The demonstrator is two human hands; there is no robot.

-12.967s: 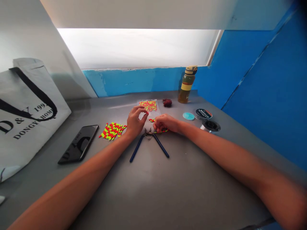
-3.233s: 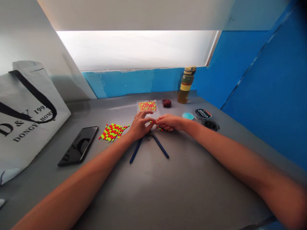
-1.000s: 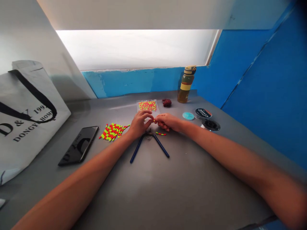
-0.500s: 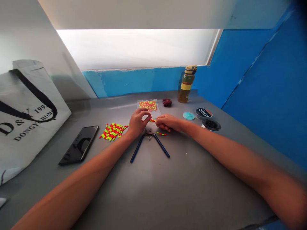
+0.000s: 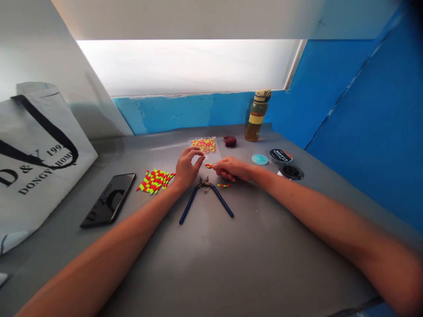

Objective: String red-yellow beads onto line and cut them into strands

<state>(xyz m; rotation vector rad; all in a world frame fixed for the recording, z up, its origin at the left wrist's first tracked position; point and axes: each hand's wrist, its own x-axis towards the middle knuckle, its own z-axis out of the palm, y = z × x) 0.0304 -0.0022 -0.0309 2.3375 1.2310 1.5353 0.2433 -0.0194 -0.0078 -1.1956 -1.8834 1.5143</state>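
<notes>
My left hand (image 5: pixel 187 168) has thumb and forefinger brought together in a pinch; whatever is between them is too small to make out. Close by on the right, my right hand (image 5: pixel 229 168) is closed, and a few red and yellow-green beads (image 5: pixel 209 166) stick out at its fingertips. Below the hands lie blue-handled pliers (image 5: pixel 206 189), handles spread toward me. A short row of beads (image 5: pixel 223 185) rests just under my right hand. Left of my left wrist sits a flat patch of joined red and yellow-green beads (image 5: pixel 154 181).
Behind the hands lies a clear bag of loose beads (image 5: pixel 204 145), with a dark red bundle (image 5: pixel 230 141) and a bottle (image 5: pixel 257 116) nearby. On the right are a turquoise disc (image 5: pixel 260 159) and spools (image 5: pixel 291 171). A phone (image 5: pixel 109 200) and a white bag (image 5: pixel 42 167) occupy the left.
My left hand has shifted slightly left and away from my right hand. My right hand and the beads at its fingertips have moved a little left.
</notes>
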